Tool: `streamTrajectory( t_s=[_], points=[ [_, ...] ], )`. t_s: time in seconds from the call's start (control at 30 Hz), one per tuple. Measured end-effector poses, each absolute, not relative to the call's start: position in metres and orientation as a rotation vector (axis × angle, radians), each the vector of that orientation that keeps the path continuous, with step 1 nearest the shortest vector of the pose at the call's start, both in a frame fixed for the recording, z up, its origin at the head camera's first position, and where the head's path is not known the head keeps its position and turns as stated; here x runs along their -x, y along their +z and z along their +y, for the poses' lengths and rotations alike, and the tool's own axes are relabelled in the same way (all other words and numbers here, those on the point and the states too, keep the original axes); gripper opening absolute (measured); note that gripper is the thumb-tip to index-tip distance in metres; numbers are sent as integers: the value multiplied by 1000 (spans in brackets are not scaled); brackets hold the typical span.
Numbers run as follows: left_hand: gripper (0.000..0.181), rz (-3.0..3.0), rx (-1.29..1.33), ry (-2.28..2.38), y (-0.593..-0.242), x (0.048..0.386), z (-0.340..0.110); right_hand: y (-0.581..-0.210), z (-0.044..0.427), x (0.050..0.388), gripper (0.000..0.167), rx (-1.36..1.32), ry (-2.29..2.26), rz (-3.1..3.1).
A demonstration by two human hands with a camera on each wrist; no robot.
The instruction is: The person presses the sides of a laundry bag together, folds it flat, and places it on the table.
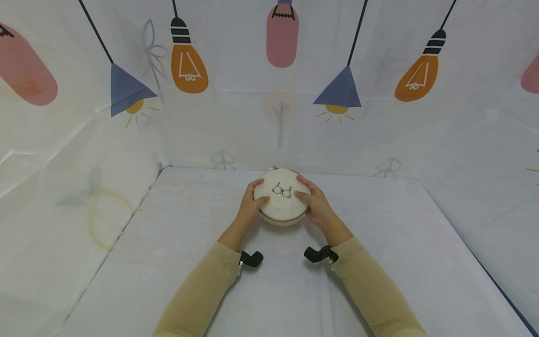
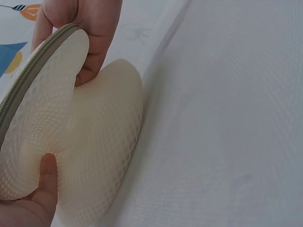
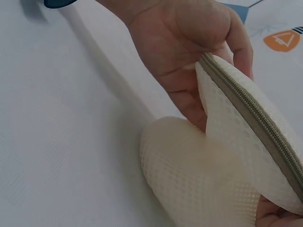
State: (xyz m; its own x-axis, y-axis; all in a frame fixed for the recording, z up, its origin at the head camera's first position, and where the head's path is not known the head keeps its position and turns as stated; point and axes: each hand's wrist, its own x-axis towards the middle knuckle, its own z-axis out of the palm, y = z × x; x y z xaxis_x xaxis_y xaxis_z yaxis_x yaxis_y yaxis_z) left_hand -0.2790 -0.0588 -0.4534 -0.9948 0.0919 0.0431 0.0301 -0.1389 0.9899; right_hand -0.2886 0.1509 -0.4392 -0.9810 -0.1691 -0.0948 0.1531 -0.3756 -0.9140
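Note:
A round cream mesh pouch with a small glasses drawing on its face is held between both hands over the far part of the table. The left hand grips its left edge, and the right hand grips its right edge, with digits resting on the face. In the left wrist view, a green-grey zipper runs closed along the rim, and the mesh side is creased inward where the fingers press. From the right wrist view, the right hand curls round the mesh side below the zipper.
A white-covered table lies beneath, meeting a white curtain printed with lamps and bulbs behind it. Black wrist devices sit at both sleeve cuffs, over the nearer part of the table.

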Motion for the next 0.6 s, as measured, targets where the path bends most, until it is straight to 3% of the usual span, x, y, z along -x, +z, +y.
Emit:
streamTrajectory(
  t_s=[0.6],
  points=[
    [60,1978,-210,2430,-452,277,-57,-436,151,284,63,183,-2403,1757]
  ],
)
